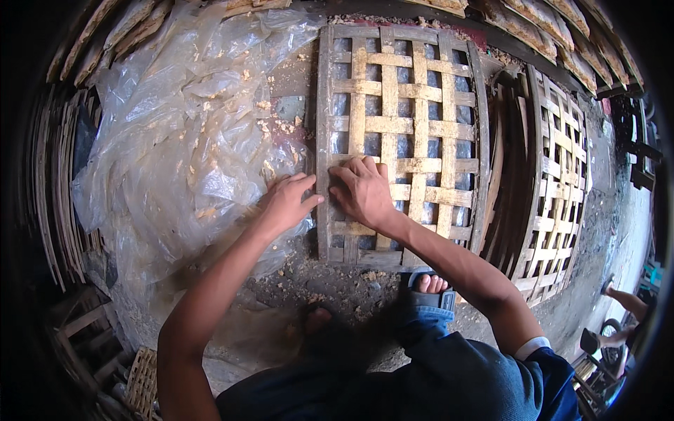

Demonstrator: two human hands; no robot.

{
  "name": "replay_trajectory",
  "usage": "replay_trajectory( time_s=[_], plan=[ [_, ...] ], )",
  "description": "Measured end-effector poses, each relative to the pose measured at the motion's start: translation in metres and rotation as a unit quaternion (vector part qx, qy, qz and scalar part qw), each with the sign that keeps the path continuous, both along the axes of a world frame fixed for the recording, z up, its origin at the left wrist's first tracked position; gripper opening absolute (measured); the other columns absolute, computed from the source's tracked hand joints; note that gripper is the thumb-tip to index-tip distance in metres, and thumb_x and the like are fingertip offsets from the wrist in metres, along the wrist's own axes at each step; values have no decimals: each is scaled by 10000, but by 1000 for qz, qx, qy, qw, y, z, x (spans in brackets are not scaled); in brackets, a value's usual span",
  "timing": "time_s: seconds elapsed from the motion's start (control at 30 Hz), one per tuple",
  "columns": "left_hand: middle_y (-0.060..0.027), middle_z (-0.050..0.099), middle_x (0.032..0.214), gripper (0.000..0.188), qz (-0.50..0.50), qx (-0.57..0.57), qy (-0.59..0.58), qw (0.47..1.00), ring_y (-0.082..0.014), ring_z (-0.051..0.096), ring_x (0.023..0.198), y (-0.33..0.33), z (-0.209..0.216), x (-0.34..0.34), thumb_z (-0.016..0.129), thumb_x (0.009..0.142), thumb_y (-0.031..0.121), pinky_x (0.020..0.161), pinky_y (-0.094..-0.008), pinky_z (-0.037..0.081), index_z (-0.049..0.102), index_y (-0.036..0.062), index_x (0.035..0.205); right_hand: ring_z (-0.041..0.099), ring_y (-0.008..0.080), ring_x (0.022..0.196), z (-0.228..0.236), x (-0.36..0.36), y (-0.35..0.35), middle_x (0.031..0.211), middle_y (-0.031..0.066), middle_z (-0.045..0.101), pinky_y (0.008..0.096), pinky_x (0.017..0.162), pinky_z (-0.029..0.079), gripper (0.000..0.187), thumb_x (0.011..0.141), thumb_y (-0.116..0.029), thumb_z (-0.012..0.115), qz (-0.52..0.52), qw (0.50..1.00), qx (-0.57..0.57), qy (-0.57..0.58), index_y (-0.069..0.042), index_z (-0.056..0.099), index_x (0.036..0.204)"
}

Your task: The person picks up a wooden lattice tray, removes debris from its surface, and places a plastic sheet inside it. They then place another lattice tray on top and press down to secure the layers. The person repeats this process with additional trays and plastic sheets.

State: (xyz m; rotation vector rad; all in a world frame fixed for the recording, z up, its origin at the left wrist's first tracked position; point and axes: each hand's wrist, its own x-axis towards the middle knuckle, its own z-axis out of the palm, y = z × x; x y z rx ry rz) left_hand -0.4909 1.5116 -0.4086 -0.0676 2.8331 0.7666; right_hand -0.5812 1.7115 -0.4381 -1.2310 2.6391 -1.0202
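Observation:
A rectangular tray of woven flat wooden strips in a grey wooden frame (pixel 324 126) lies in front of me, with clear plastic showing through its gaps. My right hand (pixel 366 191) rests at its left side, fingers curled over the side bar and the strips beside it. Just outside that bar is my left hand (pixel 288 201), its thumb and fingers apart and pointing at the frame. Its fingertips are close to the bar; whether they touch it is unclear. Under and beside that hand spreads a large crumpled clear plastic sheet (pixel 189 147), strewn with pale crumbs.
More woven trays (pixel 554 175) lean on edge in a stack at the right. Thin boards (pixel 60 182) stand along the left, and more slatted pieces (pixel 554 31) line the far edge. Crumbs litter the dark floor (pixel 337 288) by my feet. Another person's legs (pixel 625 305) show at the far right.

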Motion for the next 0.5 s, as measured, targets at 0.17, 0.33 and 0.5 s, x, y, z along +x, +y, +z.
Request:
replay_trajectory(
  time_s=[0.17,0.33,0.5],
  plan=[
    [-164,654,1024,443,-2,7,-27,1000,-380,630,974,-3,2,-2,764,901,300,909,-486,472,657,-9,1199,568,246,1045,-5,2,-9,1111,11,637,422,893,383,283,832,-221,752,-26,1000,-2,-3,-160,703,1104],
    [-151,660,1025,448,-4,0,-50,999,-357,636,979,-2,3,-10,776,897,291,928,-469,470,670,-15,1206,568,237,1031,-9,-9,-8,1096,7,637,427,878,379,246,822,-227,757,3,999,-15,31,-174,705,1057],
    [-136,658,1028,437,8,39,-55,998,-336,638,988,-6,3,-10,778,898,282,941,-468,460,671,-15,1199,557,254,988,-12,-11,-10,1028,17,621,435,880,361,309,837,-282,786,13,999,-3,33,-184,702,1118]
  ],
)
